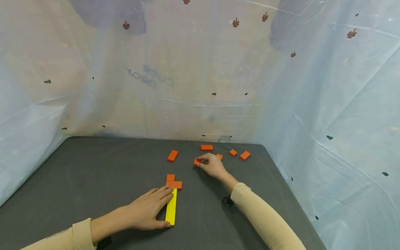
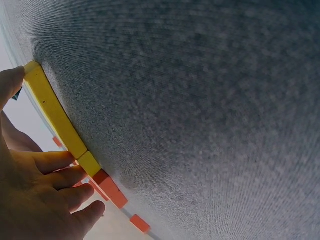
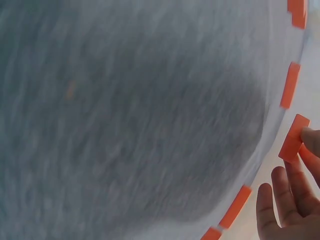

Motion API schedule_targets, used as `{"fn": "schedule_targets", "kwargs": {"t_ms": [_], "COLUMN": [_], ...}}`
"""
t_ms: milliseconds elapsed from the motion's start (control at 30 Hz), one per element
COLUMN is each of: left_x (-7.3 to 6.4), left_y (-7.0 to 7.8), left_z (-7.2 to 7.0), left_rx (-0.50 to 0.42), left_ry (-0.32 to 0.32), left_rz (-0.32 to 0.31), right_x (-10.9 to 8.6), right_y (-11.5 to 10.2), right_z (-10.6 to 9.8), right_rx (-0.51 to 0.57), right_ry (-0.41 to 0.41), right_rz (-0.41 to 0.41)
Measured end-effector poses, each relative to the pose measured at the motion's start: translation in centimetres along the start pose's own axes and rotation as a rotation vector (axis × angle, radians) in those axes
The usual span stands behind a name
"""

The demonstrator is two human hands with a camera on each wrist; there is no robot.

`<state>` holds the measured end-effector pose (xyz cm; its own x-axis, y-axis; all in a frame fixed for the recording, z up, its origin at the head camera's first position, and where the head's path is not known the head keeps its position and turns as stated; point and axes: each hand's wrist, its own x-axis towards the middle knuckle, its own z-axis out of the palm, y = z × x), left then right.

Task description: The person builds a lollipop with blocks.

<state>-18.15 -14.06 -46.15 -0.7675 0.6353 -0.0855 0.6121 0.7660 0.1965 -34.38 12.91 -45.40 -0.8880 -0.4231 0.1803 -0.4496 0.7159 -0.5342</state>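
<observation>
My left hand (image 1: 147, 209) lies spread beside a yellow strip (image 1: 171, 207). Its thumb touches the near end and its straight fingers reach the far end. In the left wrist view the strip is a long yellow block (image 2: 55, 112) with a short yellow block (image 2: 89, 163) at its end. Against that far end lies an orange block (image 1: 178, 184) crosswise, with a smaller orange block (image 1: 170, 177) behind it. Farther back, my right hand (image 1: 215, 166) pinches an orange block (image 3: 294, 137) between thumb and fingers; the fingers hide part of it in the head view.
Loose orange blocks lie toward the back of the dark table (image 1: 93, 173): one on the left (image 1: 172, 156), one at the back (image 1: 206, 148), a small block (image 1: 233, 152) and a larger block (image 1: 245, 155) on the right. Another block (image 1: 220, 156) peeks out behind my right hand. Translucent sheeting (image 1: 187, 114) surrounds the table.
</observation>
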Motion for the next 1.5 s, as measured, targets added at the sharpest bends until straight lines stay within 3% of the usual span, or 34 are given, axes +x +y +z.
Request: {"fn": "schedule_targets", "kwargs": {"t_ms": [533, 1033, 1500], "left_x": [0.1, 0.1, 0.0], "left_y": [0.0, 0.0, 0.0], "left_z": [0.0, -0.2, -0.1], "left_rx": [0.015, 0.009, 0.007], "left_ry": [0.013, 0.011, 0.013], "left_rz": [0.01, 0.012, 0.012], "right_x": [-0.8, -1.1, -1.3], "right_y": [-2.8, -4.4, -4.8], "right_z": [2.5, 3.6, 4.1], "right_rx": [-0.004, 0.025, 0.043], "right_ry": [-0.066, -0.183, -0.208], "right_rz": [-0.139, -0.116, -0.134]}}
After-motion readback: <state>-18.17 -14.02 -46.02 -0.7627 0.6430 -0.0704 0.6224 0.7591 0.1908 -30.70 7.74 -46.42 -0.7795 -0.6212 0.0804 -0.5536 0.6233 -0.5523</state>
